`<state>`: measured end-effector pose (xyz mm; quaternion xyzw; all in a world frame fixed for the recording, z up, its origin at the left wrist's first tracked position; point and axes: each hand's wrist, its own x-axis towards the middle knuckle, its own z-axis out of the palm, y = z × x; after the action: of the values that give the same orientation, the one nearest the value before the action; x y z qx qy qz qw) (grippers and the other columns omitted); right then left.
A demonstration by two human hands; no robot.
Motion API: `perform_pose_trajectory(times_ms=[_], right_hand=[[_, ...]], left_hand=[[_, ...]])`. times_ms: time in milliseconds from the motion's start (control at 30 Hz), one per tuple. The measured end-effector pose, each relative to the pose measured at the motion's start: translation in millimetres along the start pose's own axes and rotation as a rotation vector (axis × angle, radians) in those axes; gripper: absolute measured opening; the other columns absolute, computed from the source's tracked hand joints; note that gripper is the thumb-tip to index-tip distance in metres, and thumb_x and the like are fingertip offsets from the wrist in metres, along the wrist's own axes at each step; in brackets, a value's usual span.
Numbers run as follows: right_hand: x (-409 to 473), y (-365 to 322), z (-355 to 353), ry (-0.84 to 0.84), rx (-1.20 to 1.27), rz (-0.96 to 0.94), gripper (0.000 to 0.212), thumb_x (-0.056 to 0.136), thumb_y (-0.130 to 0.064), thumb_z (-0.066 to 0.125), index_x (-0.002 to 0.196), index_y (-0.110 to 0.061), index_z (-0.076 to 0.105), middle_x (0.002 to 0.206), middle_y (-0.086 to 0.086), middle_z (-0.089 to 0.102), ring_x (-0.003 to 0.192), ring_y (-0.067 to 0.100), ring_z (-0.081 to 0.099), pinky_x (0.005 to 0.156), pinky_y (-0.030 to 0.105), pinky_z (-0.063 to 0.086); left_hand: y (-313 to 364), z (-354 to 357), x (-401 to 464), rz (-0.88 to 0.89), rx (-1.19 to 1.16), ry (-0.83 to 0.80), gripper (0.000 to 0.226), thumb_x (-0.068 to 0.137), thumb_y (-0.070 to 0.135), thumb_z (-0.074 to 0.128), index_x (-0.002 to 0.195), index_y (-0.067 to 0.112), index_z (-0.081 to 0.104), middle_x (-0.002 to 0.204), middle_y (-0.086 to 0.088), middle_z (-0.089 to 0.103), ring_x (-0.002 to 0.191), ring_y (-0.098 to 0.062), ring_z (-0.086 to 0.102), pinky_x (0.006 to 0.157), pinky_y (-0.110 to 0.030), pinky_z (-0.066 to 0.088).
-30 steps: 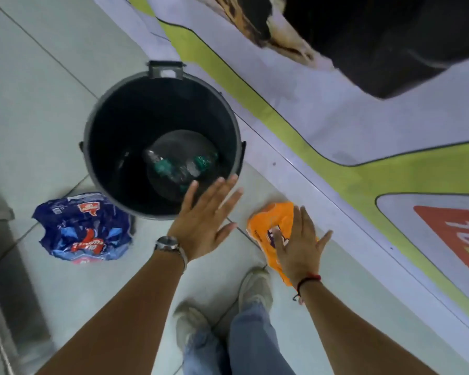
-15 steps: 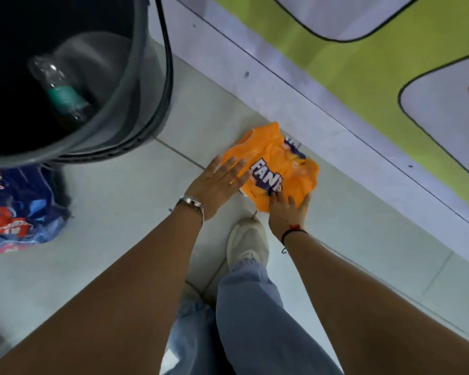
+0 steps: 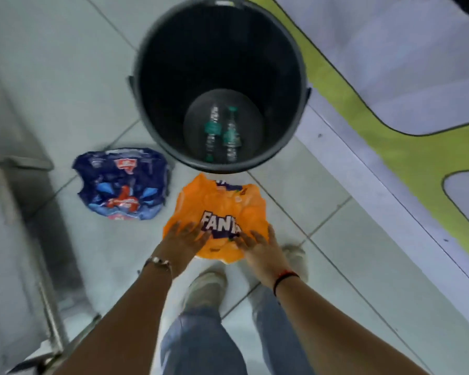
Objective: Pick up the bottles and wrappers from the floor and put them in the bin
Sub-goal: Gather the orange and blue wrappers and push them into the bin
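An orange Fanta wrapper is spread out in front of me, just short of the black bin. My left hand grips its lower left edge and my right hand grips its lower right edge. Two clear bottles with green labels lie side by side on the bin's bottom. A crumpled blue wrapper rests on the floor tiles to the left of the bin.
A large printed banner in white and lime green covers the floor on the right. A grey metal fixture stands at the left edge. My two shoes are right below the orange wrapper.
Both hands have taken hold of the orange wrapper and lifted it off the floor towards the bin. The view has swung back over the bin's opening.
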<state>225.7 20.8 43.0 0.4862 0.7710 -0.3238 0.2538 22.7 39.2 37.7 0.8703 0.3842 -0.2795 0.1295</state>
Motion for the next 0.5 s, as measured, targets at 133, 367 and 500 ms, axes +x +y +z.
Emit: perform_pose_trajectory(times_ms=[133, 367, 500], right_hand=[[46.0, -75.6, -14.6, 0.020, -0.108, -0.145, 0.045, 0.052, -0.024, 0.086, 0.095, -0.021, 0.076, 0.097, 0.001, 0.079, 0.088, 0.022, 0.075, 0.082, 0.058, 0.053], [143.9, -145.1, -52.0, 0.238, -0.153, -0.220, 0.043, 0.102, -0.013, 0.032, 0.144, -0.010, 0.032, 0.153, 0.011, 0.034, 0.144, 0.028, 0.026, 0.117, 0.058, -0.002], [198.6, -154.3, -53.8, 0.249, -0.223, -0.181, 0.046, 0.100, -0.018, 0.039, 0.145, -0.014, 0.031, 0.155, 0.010, 0.031, 0.145, 0.027, 0.023, 0.116, 0.060, 0.000]], left_hand=[[-59.7, 29.1, -74.4, -0.192, -0.066, -0.083, 0.058, 0.061, 0.003, 0.025, 0.092, 0.013, 0.073, 0.092, -0.014, 0.076, 0.077, -0.036, 0.072, 0.057, -0.057, 0.054], [-156.5, 89.9, -88.8, -0.397, -0.025, 0.222, 0.055, 0.069, 0.003, 0.025, 0.107, 0.004, 0.065, 0.108, -0.024, 0.068, 0.091, -0.052, 0.063, 0.113, -0.054, 0.009], [-195.7, 119.6, -63.5, -0.515, -0.177, 0.125, 0.053, 0.085, 0.006, 0.047, 0.136, 0.007, 0.035, 0.144, -0.024, 0.036, 0.131, -0.051, 0.026, 0.114, -0.049, -0.007]])
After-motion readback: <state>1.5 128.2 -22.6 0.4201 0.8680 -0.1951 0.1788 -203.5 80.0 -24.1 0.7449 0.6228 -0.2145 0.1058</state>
